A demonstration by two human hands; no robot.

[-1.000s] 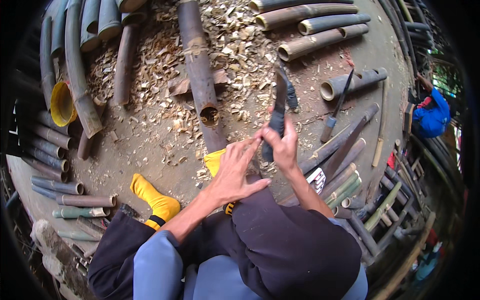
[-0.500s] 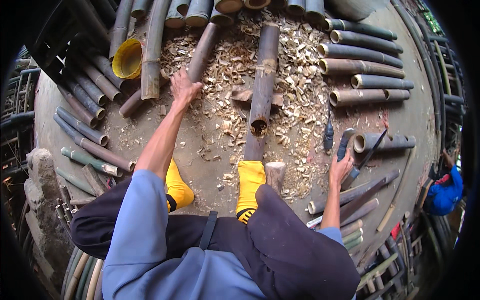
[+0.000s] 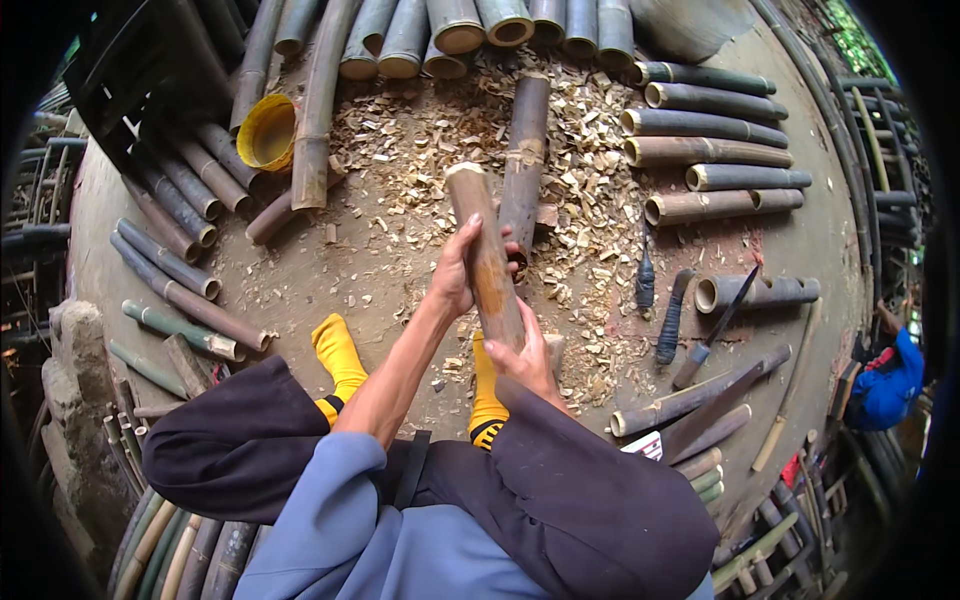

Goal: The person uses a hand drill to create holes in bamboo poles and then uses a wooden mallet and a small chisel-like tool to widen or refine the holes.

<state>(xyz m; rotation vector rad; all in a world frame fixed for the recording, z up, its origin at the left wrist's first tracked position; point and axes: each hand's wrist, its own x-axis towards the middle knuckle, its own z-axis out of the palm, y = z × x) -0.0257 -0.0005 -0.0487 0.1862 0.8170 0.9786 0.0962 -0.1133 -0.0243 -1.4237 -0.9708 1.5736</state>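
i'm seeing the left hand gripping a short brown bamboo piece, its thumb lying along the near side and its fingertips showing past the far side. the right hand is holding the lower end of that same piece, its fingers running up along the right side. so both hands are closing narrowly around one thing, and i'm finding it above the ground in front of the lap, its pale cut end pointing away and leaning left.

behind it i'm making out a long bamboo tube, lying among scattered wood chips; the piece and the fingers are partly covering it. a yellow sock is showing on the left foot.

to the right, a black-handled knife is lying on the ground, and a long dark blade is resting just beside a notched bamboo section. farther up, a stack of bamboo tubes is lining the right side. a yellow bucket is sitting at upper left, near more bamboo. at the far right i'm spotting another person in blue, well apart from these hands.
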